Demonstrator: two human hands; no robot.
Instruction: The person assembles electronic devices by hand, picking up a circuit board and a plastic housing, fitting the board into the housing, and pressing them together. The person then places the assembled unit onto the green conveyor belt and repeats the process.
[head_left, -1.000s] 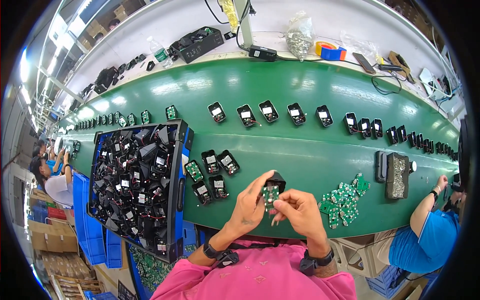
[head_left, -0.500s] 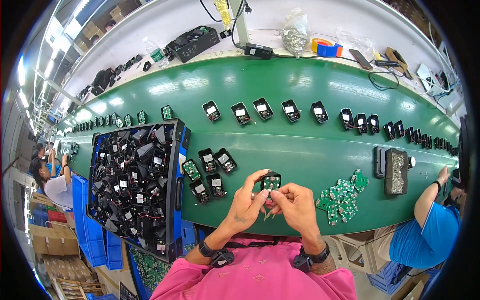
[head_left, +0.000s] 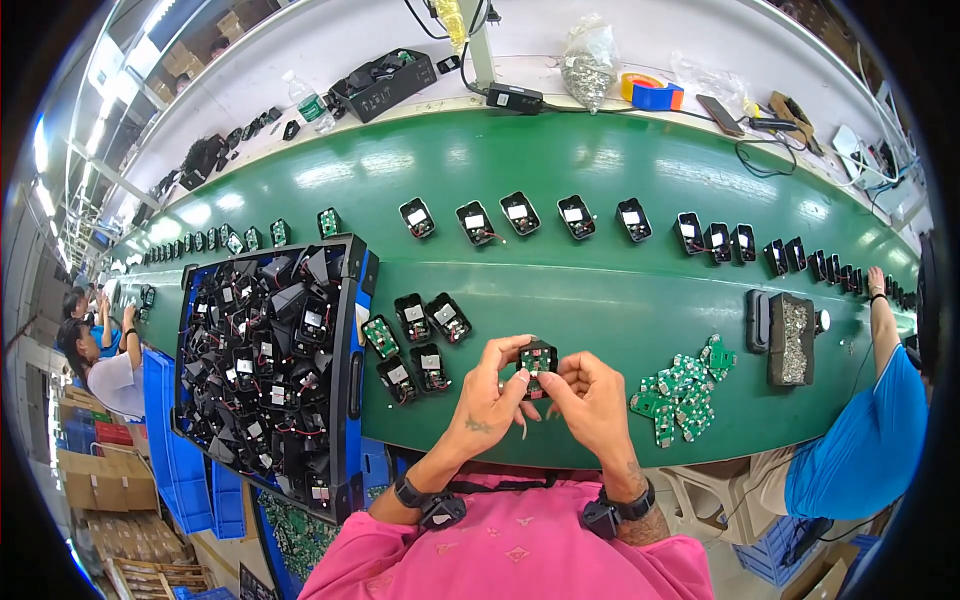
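At lower centre we are gripping one black housing between both hands — left hand and right hand both closing fingers on it, a green board sitting inside. Loose boards are lying to the right, the tray at left — belt beneath.

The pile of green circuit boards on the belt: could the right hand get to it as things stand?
Probably yes. The pile of green circuit boards lies just beside the right hand with bare belt between, though both hands now hold a small black housing.
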